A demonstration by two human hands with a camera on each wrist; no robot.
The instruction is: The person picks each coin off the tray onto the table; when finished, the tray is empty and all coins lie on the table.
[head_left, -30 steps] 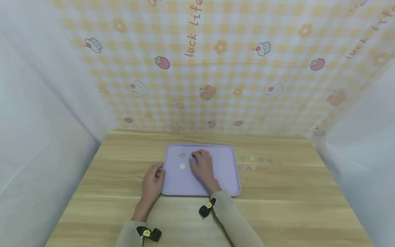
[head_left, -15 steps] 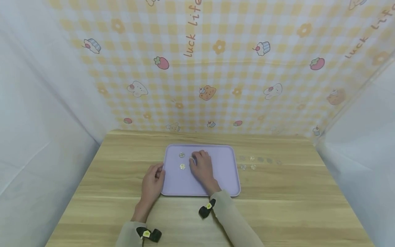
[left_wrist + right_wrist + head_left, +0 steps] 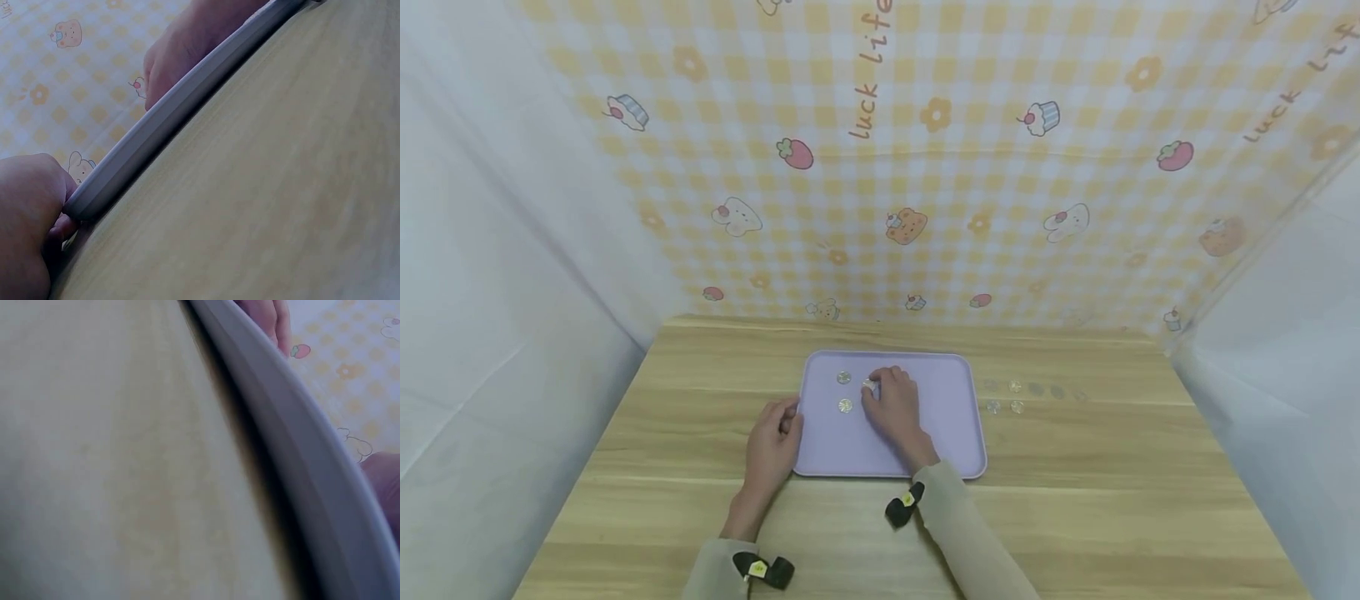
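Note:
A lilac tray (image 3: 820,450) lies on the wooden table in the head view. My left hand (image 3: 773,437) holds its left edge, and in the left wrist view the fingers (image 3: 62,228) curl at the tray's rim (image 3: 144,137). Over the tray's upper middle, my right hand (image 3: 895,408) pinches a small shiny coin (image 3: 868,385) between thumb and fingers. Two more coins lie on the tray to its left, an upper coin (image 3: 844,377) and a lower coin (image 3: 846,406). The tray wall hides most of the right hand in the right wrist view.
Right of the tray, several coins lie on the table (image 3: 1112,483) in two rows, among them a gold-coloured coin (image 3: 1017,407) and a dull grey coin (image 3: 1036,389). A yellow checked cloth (image 3: 940,167) hangs behind the table, with white sheets (image 3: 512,292) at the sides.
The coin at my right fingertips shows more of its face than half a second ago. Both hands and the tray stay in nearly the same place.

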